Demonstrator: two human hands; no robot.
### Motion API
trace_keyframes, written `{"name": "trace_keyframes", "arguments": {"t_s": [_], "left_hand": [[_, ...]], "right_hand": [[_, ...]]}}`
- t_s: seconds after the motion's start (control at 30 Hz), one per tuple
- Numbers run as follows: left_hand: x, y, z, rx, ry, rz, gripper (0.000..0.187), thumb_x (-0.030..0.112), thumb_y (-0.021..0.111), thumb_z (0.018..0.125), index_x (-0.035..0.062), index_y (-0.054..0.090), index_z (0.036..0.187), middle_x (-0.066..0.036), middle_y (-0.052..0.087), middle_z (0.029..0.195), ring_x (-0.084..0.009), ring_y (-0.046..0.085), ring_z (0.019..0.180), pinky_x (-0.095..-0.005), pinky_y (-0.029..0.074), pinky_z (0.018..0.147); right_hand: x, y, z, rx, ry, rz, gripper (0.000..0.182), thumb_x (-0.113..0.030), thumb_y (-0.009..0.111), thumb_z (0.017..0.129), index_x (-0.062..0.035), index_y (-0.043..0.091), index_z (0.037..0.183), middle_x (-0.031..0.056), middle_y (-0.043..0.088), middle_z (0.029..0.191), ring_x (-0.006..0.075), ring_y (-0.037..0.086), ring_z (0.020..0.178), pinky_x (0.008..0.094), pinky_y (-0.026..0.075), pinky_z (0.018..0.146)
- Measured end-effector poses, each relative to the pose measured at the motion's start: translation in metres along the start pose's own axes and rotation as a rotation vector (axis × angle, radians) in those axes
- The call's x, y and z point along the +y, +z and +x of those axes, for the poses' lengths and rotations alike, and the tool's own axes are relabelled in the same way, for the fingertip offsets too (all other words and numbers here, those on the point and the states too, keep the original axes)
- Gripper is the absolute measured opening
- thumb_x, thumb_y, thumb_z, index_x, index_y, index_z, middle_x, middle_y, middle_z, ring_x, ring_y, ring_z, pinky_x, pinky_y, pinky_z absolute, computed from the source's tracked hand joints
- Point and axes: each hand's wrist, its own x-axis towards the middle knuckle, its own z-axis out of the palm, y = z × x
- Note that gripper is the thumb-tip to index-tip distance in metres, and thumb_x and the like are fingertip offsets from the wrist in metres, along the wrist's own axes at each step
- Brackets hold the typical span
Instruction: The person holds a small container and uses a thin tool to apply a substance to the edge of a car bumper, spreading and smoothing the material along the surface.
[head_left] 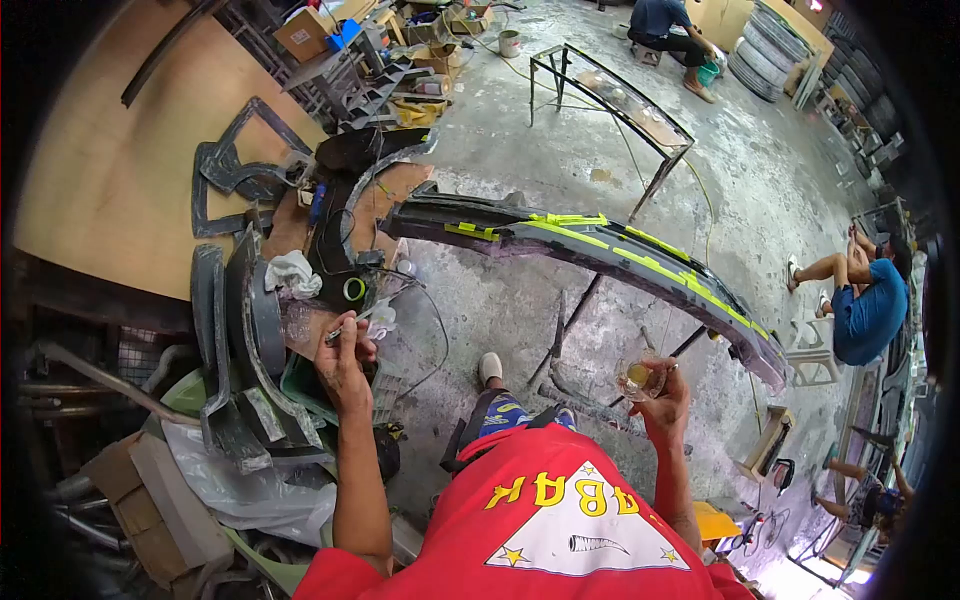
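Nearest you, at the lower middle of the frame, is your red shirt (420, 560), with a grip raised on either side of it. Your left grip (347, 362), left of centre, is closed to a pinch on what looks like a slim tool (334, 338); its exact kind is too small to tell. Your right grip (666, 400), right of centre, is curled round a clear cup (632, 380) with something yellowish in it, the fingers parted only by the cup's width. Just beyond, the bumper (618, 262) arches from the centre to the right of the frame, strips of yellow-green tape (568, 219) along it. Both grips look apart from it, so I'd judge the step in hand as having tool and cup ready rather than working the surface. Any move to the bumper would call for a level cup and a clear path for the tool. Left of centre, a tabletop (404, 188) carries a white rag (293, 274) and a tape roll (354, 289). Farther off, a metal frame (661, 181) stands at upper centre, a person in blue (872, 312) sits at the right, and another (660, 25) sits at the top near stacked tyres (768, 50).
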Motion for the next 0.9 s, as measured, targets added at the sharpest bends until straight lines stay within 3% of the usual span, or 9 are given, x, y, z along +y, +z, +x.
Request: {"name": "trace_keyframes", "arguments": {"t_s": [0.07,0.1,0.3,0.5,0.63,0.7,0.8,0.87,0.9], "left_hand": [[0.009,-0.003,0.007,0.05,0.073,0.028,0.024,0.023,0.069,0.101,0.0048,0.068,0.116,-0.007,0.073,0.097,-0.0092,0.061,0.063,-0.0239,0.048,0.056],[0.015,0.0,-0.038,0.059,0.057,0.041,0.024,0.023,0.069,0.101,0.0048,0.068,0.116,-0.007,0.073,0.097,-0.0092,0.061,0.063,-0.0239,0.048,0.056],[0.032,-0.017,-0.073,0.147,0.179,0.02,0.022,0.022,0.067,0.102,0.0038,0.067,0.114,-0.008,0.073,0.098,-0.0097,0.062,0.064,-0.0232,0.047,0.055],[0.032,-0.024,-0.083,0.152,0.128,0.028,0.023,0.024,0.065,0.103,0.0043,0.068,0.115,-0.009,0.074,0.1,-0.0085,0.062,0.065,-0.0229,0.044,0.055],[0.032,-0.017,-0.055,0.073,0.096,-0.014,0.022,0.025,0.065,0.103,0.0051,0.068,0.113,-0.007,0.072,0.097,-0.0093,0.061,0.064,-0.0236,0.044,0.054],[0.034,-0.012,-0.033,0.023,0.059,-0.015,0.02,0.024,0.064,0.103,0.0054,0.067,0.112,-0.006,0.071,0.094,-0.0098,0.061,0.064,-0.0236,0.043,0.055],[0.031,-0.012,0.008,-0.148,0.04,-0.027,0.019,0.022,0.064,0.104,0.0056,0.067,0.111,-0.005,0.07,0.093,-0.0103,0.06,0.064,-0.0238,0.045,0.057],[0.021,-0.013,0.04,-0.237,0.024,-0.019,0.018,0.02,0.064,0.103,0.003,0.066,0.109,-0.008,0.071,0.092,-0.0121,0.06,0.064,-0.0266,0.046,0.057],[0.013,-0.011,0.055,-0.278,-0.022,-0.007,0.019,0.019,0.064,0.103,0.0013,0.065,0.108,-0.011,0.071,0.092,-0.0137,0.06,0.063,-0.0284,0.046,0.056]], "right_hand": [[0.002,0.008,0.008,-0.006,-0.007,-0.009,0.036,-0.001,0.077,0.081,-0.0032,0.063,0.114,0.001,0.065,0.084,0.0071,0.058,0.062,0.0244,0.049,0.05],[0.005,-0.029,-0.019,-0.014,0.014,-0.014,0.036,-0.001,0.077,0.081,-0.0032,0.063,0.114,0.001,0.065,0.084,0.0071,0.058,0.062,0.0244,0.049,0.05],[0.011,-0.041,-0.017,-0.106,-0.007,-0.024,0.037,-0.003,0.08,0.081,-0.0026,0.063,0.115,0.0021,0.067,0.086,0.0068,0.058,0.062,0.0234,0.048,0.05],[0.019,-0.024,-0.013,-0.17,-0.036,0.039,0.038,-0.004,0.079,0.082,-0.002,0.063,0.116,0.0029,0.067,0.086,0.0073,0.059,0.063,0.0233,0.049,0.051],[0.015,0.009,-0.014,-0.186,-0.009,-0.038,0.041,0.0,0.077,0.081,-0.0023,0.061,0.118,0.0043,0.068,0.087,0.0081,0.061,0.065,0.0236,0.05,0.052],[0.025,0.039,-0.014,-0.186,-0.025,0.103,0.04,-0.001,0.077,0.081,-0.003,0.061,0.118,0.0037,0.068,0.086,0.0079,0.061,0.064,0.0237,0.051,0.054],[0.037,0.096,-0.016,-0.118,0.006,0.08,0.038,-0.001,0.076,0.082,-0.0031,0.062,0.117,0.0021,0.067,0.084,0.0069,0.061,0.064,0.0238,0.05,0.055],[0.045,0.139,-0.011,-0.091,0.092,0.11,0.037,-0.001,0.076,0.083,-0.0032,0.062,0.117,0.0014,0.068,0.084,0.0066,0.062,0.066,0.0245,0.051,0.055],[0.049,0.16,-0.006,-0.063,0.038,0.032,0.037,-0.002,0.076,0.083,-0.0035,0.062,0.117,0.0022,0.068,0.086,0.007,0.062,0.067,0.0241,0.051,0.055]]}}
